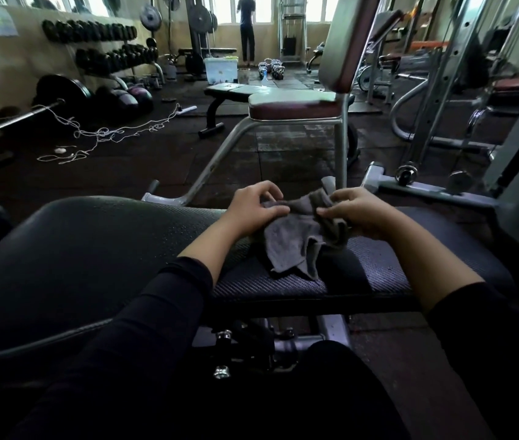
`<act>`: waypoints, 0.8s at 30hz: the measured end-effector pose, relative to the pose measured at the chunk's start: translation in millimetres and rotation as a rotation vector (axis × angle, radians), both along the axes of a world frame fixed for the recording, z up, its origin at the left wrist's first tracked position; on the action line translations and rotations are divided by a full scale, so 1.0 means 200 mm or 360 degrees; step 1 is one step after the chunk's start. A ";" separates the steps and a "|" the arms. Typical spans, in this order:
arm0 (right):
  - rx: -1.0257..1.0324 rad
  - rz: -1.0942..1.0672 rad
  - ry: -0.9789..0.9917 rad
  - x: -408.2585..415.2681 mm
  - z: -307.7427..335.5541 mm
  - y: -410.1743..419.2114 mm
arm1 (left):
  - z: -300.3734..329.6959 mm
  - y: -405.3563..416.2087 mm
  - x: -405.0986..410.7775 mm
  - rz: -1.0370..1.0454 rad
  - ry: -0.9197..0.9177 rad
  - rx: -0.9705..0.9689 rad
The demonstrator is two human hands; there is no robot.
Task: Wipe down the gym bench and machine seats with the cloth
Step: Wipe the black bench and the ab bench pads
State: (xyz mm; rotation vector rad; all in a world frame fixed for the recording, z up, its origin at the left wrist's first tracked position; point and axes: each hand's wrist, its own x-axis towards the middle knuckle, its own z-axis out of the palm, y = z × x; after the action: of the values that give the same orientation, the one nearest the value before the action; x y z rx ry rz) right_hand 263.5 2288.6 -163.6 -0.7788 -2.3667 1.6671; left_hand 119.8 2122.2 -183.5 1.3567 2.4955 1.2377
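Dark sleeves low in frame, both forearms reaching forward over black bench point(99, 249), its textured pad beaded with small droplets. Grey cloth point(296, 246) held just above pad, crumpled between both hands, loose corners hanging down toward pad surface. Left hand point(256, 206) on cloth's left edge, fingers curled, thumb and fingertips pinching a fold. Right hand point(358, 211) on cloth's right side, fingers curled, bunching a thicker wad, thumb tip and forefinger pressed on fabric. Metal frame with bolts point(251, 350) showing below pad. Beyond hands, upright seat point(296, 104) with maroon-edged cushion, grey tilted backrest, silver legs on dark rubber floor. Flat bench point(229, 90) just behind it. White cord point(105, 131) tangled across floor at left, near barbell with plates point(58, 93). Dumbbell rack point(102, 47) along left wall. Cable machine frame point(442, 106) at right. Far back: pale bin point(221, 69), cluster of kettlebells point(272, 68), person standing point(247, 30) at bright windows, facing away.
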 end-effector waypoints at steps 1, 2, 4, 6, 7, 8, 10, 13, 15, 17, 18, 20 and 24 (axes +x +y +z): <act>0.0186 -0.0004 -0.0100 0.01 -0.02 0.01 | -0.02 0.00 0.00 -0.0032 0.0039 -0.0092; 0.0334 -0.0031 -0.0155 0.01 -0.04 0.02 | -0.03 0.00 0.01 -0.0064 0.0060 -0.0151; 0.0401 -0.0107 -0.0151 0.02 -0.06 0.03 | -0.06 0.00 0.01 -0.0120 0.0054 -0.0198; 0.0412 -0.0148 -0.0105 0.03 -0.07 0.03 | -0.08 0.01 0.01 -0.0127 0.0100 -0.0154; 0.0445 -0.0191 -0.0074 0.03 -0.08 0.04 | -0.09 0.01 0.01 -0.0111 0.0147 -0.0095; 0.0459 -0.0249 -0.0014 0.04 -0.08 0.06 | -0.09 0.02 0.01 -0.0099 0.0194 -0.0028; 0.0448 -0.0323 0.0101 0.06 -0.07 0.08 | -0.08 0.03 0.02 -0.0121 0.0288 0.0007; 0.0353 -0.0225 -0.0002 0.10 -0.07 0.07 | -0.06 0.04 0.04 -0.0224 0.0347 -0.0151; 0.0185 -0.0243 0.0044 0.10 -0.07 0.05 | -0.04 0.04 0.08 -0.0288 0.0287 -0.0188; -0.0169 -0.0335 0.0301 0.09 -0.05 0.03 | -0.01 0.04 0.13 -0.0331 0.0221 -0.0178; -0.0385 -0.0345 0.0446 0.08 -0.03 0.01 | 0.00 0.05 0.16 -0.0344 0.0172 -0.0175; -0.0761 -0.0307 0.0657 0.04 0.00 -0.02 | 0.00 0.07 0.19 -0.0319 0.0126 -0.0167; -0.0850 -0.0345 0.0720 0.00 0.00 -0.05 | -0.02 0.12 0.17 -0.0114 0.0137 0.0057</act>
State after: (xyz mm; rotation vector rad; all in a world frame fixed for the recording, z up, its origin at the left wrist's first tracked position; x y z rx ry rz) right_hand 262.6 2278.5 -164.6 -0.6085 -1.5027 2.1244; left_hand 153.3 2145.7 -186.8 1.5248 2.4668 1.2417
